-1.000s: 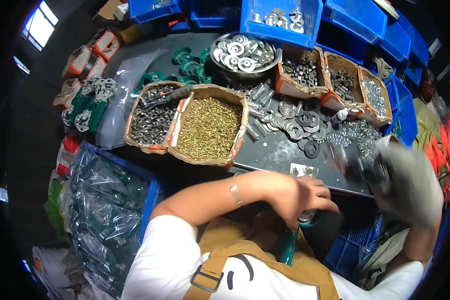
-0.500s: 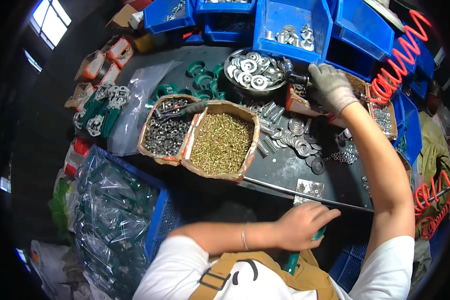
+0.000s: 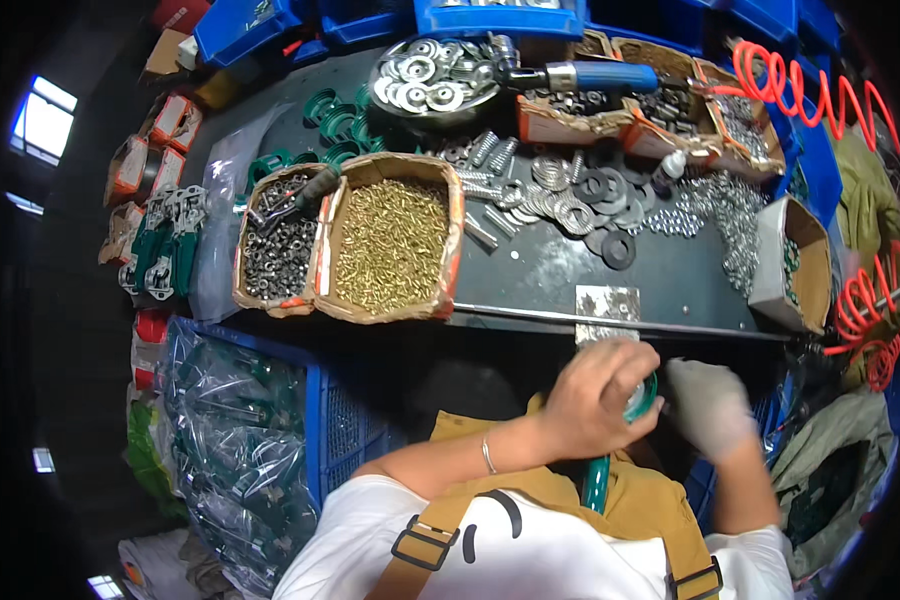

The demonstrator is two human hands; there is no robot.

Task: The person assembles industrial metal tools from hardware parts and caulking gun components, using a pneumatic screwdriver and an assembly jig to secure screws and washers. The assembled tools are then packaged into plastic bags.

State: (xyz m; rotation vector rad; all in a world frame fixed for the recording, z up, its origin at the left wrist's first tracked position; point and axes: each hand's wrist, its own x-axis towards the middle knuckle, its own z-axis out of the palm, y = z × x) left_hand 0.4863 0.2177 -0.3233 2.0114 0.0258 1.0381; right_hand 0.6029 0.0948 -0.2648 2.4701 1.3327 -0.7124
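Note:
My bare left hand [image 3: 592, 402] is closed round a green part [image 3: 596, 485] with a ring-shaped end, held upright at the bench's front edge. Part of its ring and its lower shaft show beyond my fingers. Just to the right is my gloved right hand [image 3: 708, 405], smeared by motion, its fingers unclear. A metal plate [image 3: 607, 300] lies on the bench edge beyond my left hand. Farther back, a blue-handled air ratchet wrench [image 3: 602, 76] rests across the cardboard boxes and the rim of a metal bowl [image 3: 435, 118] filled with washers and flanged discs.
Cardboard boxes hold brass-coloured screws [image 3: 390, 245] and dark nuts [image 3: 278, 262]; a green-handled tool [image 3: 310, 192] lies on the nuts. Springs, washers [image 3: 573, 213] and small rings are spread over the bench. A red coiled hose [image 3: 760, 75] hangs at right. Bagged green parts [image 3: 232, 420] fill a blue crate.
My right hand has come back from the ratchet wrench to beside my left hand. The wrench now lies across the boxes. My left hand still holds the green part, and the view has shifted.

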